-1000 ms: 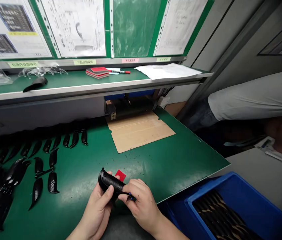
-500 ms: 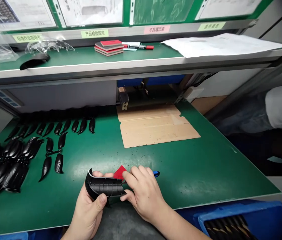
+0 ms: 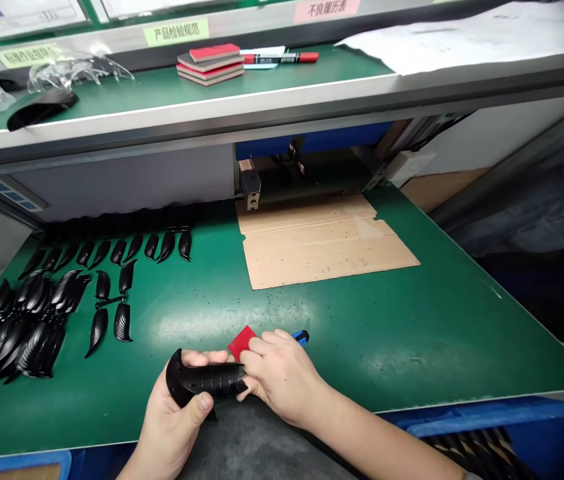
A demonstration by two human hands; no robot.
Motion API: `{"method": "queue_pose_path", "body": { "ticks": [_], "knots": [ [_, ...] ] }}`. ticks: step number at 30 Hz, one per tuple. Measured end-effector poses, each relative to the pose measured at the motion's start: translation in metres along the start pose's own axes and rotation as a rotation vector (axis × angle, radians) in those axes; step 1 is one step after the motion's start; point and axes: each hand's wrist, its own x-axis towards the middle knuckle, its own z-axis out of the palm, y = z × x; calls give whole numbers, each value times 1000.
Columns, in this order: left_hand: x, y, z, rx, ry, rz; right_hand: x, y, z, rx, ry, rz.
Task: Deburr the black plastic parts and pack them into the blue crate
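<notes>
I hold the curved black part in my left hand, thumb on the near side, fingers on the far side. On my feed its long way runs almost flat, from 9 o'clock to 3 o'clock. The hooked end is at 9, by the left palm. My right hand is by the 3 o'clock end, thumb just at it, so from there the part lies at 9. That hand is curled around a blue-ended tool, mostly hidden, poking out toward 1 o'clock. A red square shows at its 11 o'clock.
</notes>
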Motion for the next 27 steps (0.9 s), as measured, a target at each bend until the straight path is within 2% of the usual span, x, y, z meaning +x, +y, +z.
{"method": "queue_pose_path", "body": {
  "ticks": [3, 7, 10, 16, 20, 25, 27],
  "knots": [
    [1, -1, -1, -68, 13, -47, 0, -2, 1, 214, -5, -14],
    [2, -1, -5, -225, 19, -137, 3, -13, -2, 428, 153, 136],
    [4, 0, -8, -275, 8, -178, 6, -26, -4, 431, 220, 196],
    [5, 1, -12, -315, -56, -183, 5, -41, 1, 353, 245, 264],
    [2, -1, -16, -295, -87, -129, 3, -37, 1, 437, 187, 230],
    [1, 0, -19, -271, -97, -113, -2, -24, -7, 849, -99, 106],
    [3, 3, -14, -273, -57, -126, -4, -26, -6, 932, -74, 134]
  ]
}}
